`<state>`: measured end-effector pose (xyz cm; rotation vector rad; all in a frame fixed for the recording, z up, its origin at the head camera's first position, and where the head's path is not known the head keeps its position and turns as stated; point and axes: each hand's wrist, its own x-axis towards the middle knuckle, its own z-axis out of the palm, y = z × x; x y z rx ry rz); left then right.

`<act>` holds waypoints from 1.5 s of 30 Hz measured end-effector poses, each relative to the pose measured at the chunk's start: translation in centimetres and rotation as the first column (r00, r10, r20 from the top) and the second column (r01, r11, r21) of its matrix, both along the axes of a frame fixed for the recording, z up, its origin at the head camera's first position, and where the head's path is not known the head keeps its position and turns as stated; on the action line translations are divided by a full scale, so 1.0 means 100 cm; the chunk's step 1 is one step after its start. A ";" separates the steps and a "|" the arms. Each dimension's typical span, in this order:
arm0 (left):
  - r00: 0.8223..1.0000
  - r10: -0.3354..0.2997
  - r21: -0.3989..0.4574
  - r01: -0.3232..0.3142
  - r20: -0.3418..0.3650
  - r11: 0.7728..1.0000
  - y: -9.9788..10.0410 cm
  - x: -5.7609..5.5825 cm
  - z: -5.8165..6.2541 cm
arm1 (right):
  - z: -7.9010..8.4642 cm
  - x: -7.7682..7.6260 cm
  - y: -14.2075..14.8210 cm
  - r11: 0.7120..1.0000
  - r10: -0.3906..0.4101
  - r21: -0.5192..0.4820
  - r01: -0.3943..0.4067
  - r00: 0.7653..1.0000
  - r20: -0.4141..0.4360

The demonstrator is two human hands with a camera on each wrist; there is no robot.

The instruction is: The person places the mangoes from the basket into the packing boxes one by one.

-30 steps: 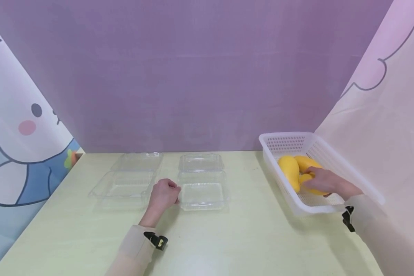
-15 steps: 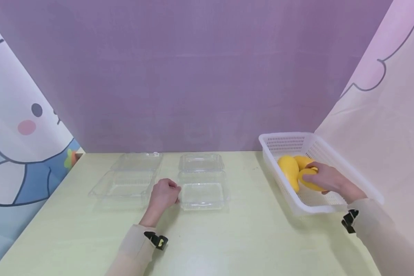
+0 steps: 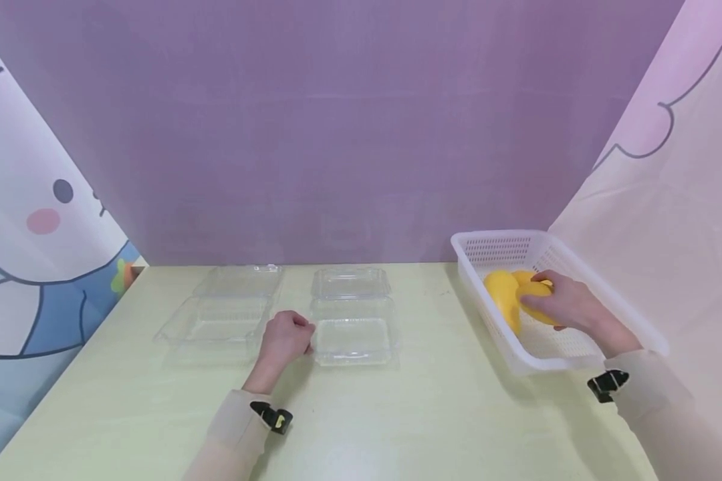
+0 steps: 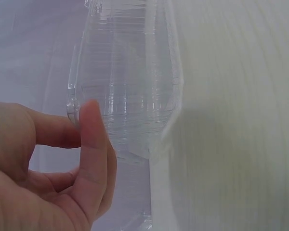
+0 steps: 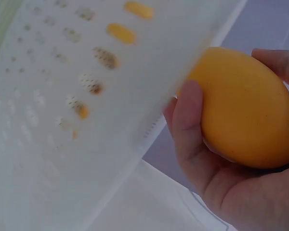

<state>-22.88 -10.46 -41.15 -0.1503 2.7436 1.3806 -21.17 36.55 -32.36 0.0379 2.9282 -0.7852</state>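
Note:
My right hand grips a yellow mango over the white basket. In the right wrist view that mango sits between fingers and thumb, with the perforated basket wall beside it. Another mango lies in the basket next to it, and one more shows partly behind. At the left, my left hand pinches the side rim of a clear clamshell container, whose lid stands folded back. The left wrist view shows thumb and forefinger at a corner of this container.
A larger clear clamshell container, lid folded back, stands left of my left hand. The pale yellow table ends at a purple backdrop. A pale printed sheet rises close behind the basket's right side.
My right hand has lifted the mango slightly and moved it up and left within the basket, against the other mangoes in view. The left hand and the containers stay in place.

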 end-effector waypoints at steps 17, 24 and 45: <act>0.999 0.017 0.044 -0.019 0.037 0.999 0.001 0.000 -0.002 | 0.023 0.017 -0.039 0.996 0.006 -0.089 -0.021 0.985 -0.171; 0.999 0.019 0.047 -0.021 0.043 0.999 0.001 0.001 -0.001 | 0.026 0.024 -0.058 0.997 0.005 -0.077 -0.025 0.969 -0.247; 1.000 0.014 0.088 -0.015 0.020 0.996 -0.001 -0.001 -0.004 | 0.015 0.023 -0.108 0.989 -0.018 -0.145 -0.037 0.933 -0.358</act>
